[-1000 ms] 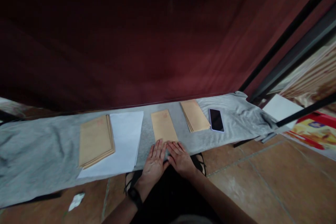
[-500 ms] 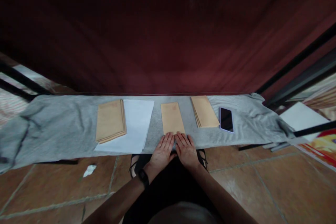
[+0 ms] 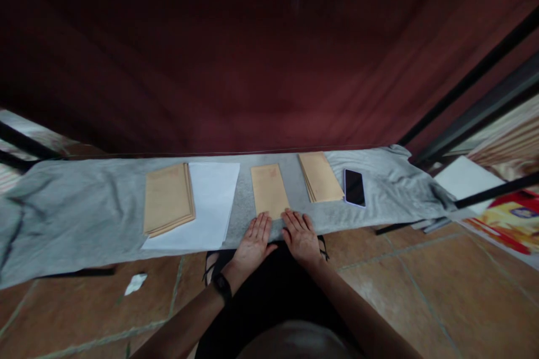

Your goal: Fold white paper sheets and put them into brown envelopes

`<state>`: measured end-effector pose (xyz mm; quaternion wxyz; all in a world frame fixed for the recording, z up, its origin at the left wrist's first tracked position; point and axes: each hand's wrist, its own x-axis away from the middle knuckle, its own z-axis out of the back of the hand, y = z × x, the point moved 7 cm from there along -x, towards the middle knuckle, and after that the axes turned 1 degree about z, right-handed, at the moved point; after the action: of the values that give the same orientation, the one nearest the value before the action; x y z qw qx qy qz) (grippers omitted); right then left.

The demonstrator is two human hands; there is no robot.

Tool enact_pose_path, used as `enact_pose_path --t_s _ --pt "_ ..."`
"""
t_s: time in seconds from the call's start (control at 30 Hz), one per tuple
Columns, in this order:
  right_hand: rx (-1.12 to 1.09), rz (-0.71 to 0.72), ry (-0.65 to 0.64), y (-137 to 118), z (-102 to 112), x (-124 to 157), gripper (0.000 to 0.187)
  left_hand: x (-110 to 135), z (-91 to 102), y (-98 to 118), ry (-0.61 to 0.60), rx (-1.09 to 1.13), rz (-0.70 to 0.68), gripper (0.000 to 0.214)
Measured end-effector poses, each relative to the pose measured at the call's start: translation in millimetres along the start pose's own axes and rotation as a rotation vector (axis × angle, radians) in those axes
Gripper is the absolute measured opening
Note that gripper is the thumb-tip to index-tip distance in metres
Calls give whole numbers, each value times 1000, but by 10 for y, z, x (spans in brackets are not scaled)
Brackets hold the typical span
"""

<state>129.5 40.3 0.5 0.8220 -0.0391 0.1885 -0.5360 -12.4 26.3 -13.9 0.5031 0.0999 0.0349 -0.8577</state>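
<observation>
A single brown envelope lies flat on the grey cloth in front of me. My left hand rests flat at its near left corner, fingers stretched out and thumb apart. At the near right corner lies my right hand, also flat, its fingertips touching the envelope's edge. Neither hand grips anything. Off to the left, a stack of brown envelopes overlaps white paper sheets. Another small stack of envelopes sits to the right, beside a phone with a dark screen.
A dark red panel rises behind the cloth-covered narrow surface. Black bars stand at the right, near a printed red and yellow sheet. On the tiled floor lies a crumpled white scrap.
My hands have slid apart along the envelope's near edge, leaving a gap between them. The whole view has shifted slightly, so things appear a little further left.
</observation>
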Motion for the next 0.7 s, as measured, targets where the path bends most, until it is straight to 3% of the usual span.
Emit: enact_pose_path --t_s 0.37,0.7 --pt "10 -67 24 167 72 15 49 110 56 -164 69 -31 39 69" --pt "-61 64 68 -322 -112 -60 51 133 16 -241 174 95 135 54"
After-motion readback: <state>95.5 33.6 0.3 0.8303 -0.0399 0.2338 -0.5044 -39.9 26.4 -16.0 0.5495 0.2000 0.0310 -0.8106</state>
